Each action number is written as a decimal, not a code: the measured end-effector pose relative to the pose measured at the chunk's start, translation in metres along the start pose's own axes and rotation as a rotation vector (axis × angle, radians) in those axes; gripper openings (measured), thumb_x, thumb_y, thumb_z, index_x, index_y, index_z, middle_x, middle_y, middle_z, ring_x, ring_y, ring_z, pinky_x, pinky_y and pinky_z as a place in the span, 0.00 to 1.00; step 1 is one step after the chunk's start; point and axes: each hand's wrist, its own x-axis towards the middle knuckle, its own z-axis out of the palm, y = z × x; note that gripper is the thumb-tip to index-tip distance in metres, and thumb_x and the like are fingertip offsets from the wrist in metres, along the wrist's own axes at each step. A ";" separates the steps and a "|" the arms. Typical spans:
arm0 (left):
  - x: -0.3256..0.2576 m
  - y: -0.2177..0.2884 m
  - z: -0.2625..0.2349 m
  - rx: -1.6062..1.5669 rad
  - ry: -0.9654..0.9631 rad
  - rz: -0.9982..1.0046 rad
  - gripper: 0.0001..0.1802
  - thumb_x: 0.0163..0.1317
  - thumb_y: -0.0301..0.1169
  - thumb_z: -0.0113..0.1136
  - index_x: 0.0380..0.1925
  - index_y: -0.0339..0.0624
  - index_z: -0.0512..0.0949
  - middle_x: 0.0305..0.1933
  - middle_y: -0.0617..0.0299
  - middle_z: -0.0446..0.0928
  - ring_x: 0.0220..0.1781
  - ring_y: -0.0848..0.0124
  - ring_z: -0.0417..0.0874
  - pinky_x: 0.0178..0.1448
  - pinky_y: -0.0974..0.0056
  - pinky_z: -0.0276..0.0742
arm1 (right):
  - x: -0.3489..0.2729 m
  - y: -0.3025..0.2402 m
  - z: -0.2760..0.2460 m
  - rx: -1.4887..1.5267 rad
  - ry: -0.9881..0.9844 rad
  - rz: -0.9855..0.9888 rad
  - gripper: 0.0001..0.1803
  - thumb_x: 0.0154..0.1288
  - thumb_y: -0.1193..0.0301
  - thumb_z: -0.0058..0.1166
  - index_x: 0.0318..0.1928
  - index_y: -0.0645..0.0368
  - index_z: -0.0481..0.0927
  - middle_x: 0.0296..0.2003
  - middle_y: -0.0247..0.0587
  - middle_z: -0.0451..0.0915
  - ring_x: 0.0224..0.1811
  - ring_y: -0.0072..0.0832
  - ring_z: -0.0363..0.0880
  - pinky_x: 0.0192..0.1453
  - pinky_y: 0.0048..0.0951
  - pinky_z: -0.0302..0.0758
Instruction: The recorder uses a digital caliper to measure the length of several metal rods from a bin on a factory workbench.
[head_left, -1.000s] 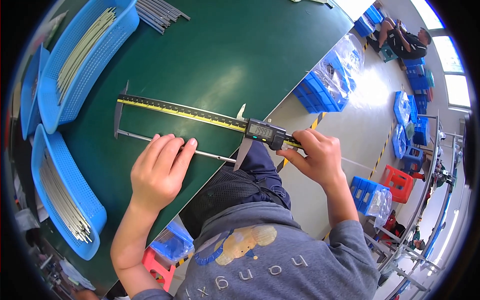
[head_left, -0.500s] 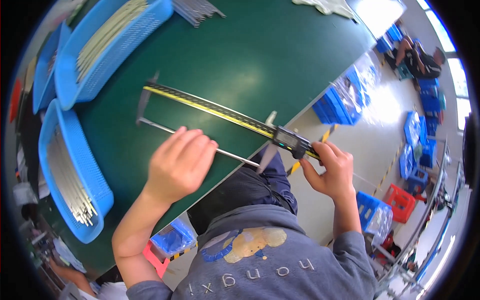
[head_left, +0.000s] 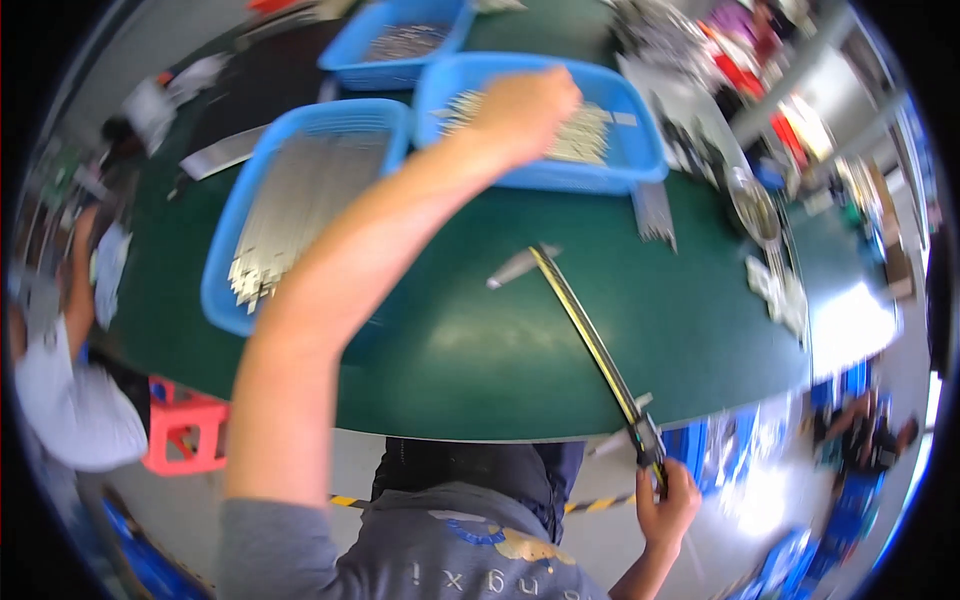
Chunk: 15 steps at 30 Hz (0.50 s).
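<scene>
My right hand grips a digital caliper by its slider end, near the table's front edge. The caliper's long beam with a yellow stripe points away from me over the green table, its jaws wide apart with nothing between them. My left hand is over a blue basket of pale thin rods at the back. That hand is blurred and its fingers are mostly hidden, so whether it holds a rod cannot be made out. Left of it stands another blue basket full of grey metal rods, partly behind my left forearm.
A third blue basket with small pieces stands farther back. A bundle of grey rods lies right of the middle basket, with a white glove beyond. A red stool and another person are at the left.
My left hand has moved from the caliper to the far basket, and the thin rod between the jaws is gone from there. The caliper has swung to point away from me. The view has turned.
</scene>
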 end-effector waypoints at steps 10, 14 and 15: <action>-0.054 -0.037 -0.028 0.048 -0.065 -0.455 0.06 0.53 0.33 0.56 0.26 0.45 0.79 0.32 0.55 0.77 0.37 0.55 0.79 0.39 0.52 0.74 | -0.004 0.008 -0.006 -0.072 -0.063 0.087 0.15 0.56 0.64 0.62 0.41 0.60 0.80 0.25 0.48 0.79 0.23 0.37 0.78 0.30 0.34 0.74; -0.099 -0.072 -0.089 0.041 -0.548 -0.972 0.15 0.52 0.40 0.60 0.28 0.38 0.80 0.34 0.49 0.80 0.36 0.54 0.81 0.42 0.54 0.76 | 0.002 0.015 -0.003 -0.006 -0.005 0.008 0.12 0.51 0.71 0.60 0.33 0.65 0.75 0.19 0.43 0.71 0.19 0.34 0.68 0.24 0.32 0.63; -0.112 -0.075 -0.091 0.042 -0.550 -0.971 0.15 0.52 0.40 0.60 0.28 0.38 0.80 0.34 0.49 0.80 0.36 0.54 0.81 0.42 0.54 0.76 | 0.003 0.013 -0.003 -0.005 -0.007 0.011 0.12 0.51 0.71 0.60 0.33 0.65 0.75 0.19 0.43 0.71 0.19 0.34 0.68 0.24 0.32 0.63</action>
